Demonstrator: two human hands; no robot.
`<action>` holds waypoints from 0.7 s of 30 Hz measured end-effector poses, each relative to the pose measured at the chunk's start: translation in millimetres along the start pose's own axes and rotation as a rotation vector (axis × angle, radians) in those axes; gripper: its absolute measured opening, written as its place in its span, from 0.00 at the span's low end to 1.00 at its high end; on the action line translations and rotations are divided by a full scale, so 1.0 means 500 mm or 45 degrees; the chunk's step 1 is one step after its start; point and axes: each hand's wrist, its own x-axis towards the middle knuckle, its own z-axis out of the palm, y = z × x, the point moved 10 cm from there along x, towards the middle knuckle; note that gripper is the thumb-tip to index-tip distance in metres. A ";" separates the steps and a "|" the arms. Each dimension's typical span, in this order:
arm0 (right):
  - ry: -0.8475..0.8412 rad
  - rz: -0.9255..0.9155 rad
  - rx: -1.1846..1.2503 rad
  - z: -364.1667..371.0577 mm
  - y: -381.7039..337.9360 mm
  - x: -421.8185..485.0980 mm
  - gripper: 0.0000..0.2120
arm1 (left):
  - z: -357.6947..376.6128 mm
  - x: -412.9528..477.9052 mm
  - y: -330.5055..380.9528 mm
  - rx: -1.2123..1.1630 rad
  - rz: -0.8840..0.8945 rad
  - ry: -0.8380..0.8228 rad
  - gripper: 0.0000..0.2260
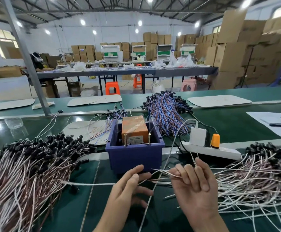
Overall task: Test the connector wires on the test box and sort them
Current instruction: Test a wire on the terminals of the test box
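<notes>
Left grip (131, 186) and right grip (195, 185) both pinch connector wires (163, 171) lying crosswise; test box (134, 129) sits directly above, frame centre, nearer the left grip.

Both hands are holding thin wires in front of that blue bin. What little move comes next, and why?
Probably raising the wires to the two brass screws at the orange test box: the left hand and right hand hold them just before the blue bin, not yet touching the screws.
</notes>
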 end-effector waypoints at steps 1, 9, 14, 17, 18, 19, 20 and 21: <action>-0.013 0.020 0.000 0.003 0.008 -0.001 0.31 | -0.007 0.006 -0.010 -0.060 -0.055 0.024 0.15; -0.182 0.160 0.101 0.031 0.035 -0.015 0.31 | -0.016 0.010 -0.016 0.106 -0.052 0.081 0.10; -0.483 0.255 0.227 0.071 0.044 -0.015 0.30 | 0.007 0.001 -0.005 0.490 0.039 0.002 0.10; -0.588 0.288 0.257 0.084 0.049 -0.013 0.29 | 0.008 0.000 0.003 0.763 0.107 0.016 0.09; -0.584 0.304 0.250 0.084 0.052 -0.013 0.29 | 0.007 0.000 0.014 0.816 0.158 0.041 0.10; -0.566 0.346 0.249 0.086 0.058 -0.014 0.29 | 0.008 0.000 0.022 0.860 0.212 0.046 0.13; -0.509 0.404 0.237 0.086 0.068 -0.015 0.28 | 0.010 0.001 0.029 0.898 0.267 0.036 0.17; -0.407 0.466 0.212 0.079 0.081 -0.017 0.26 | 0.012 0.000 0.034 0.928 0.316 0.030 0.20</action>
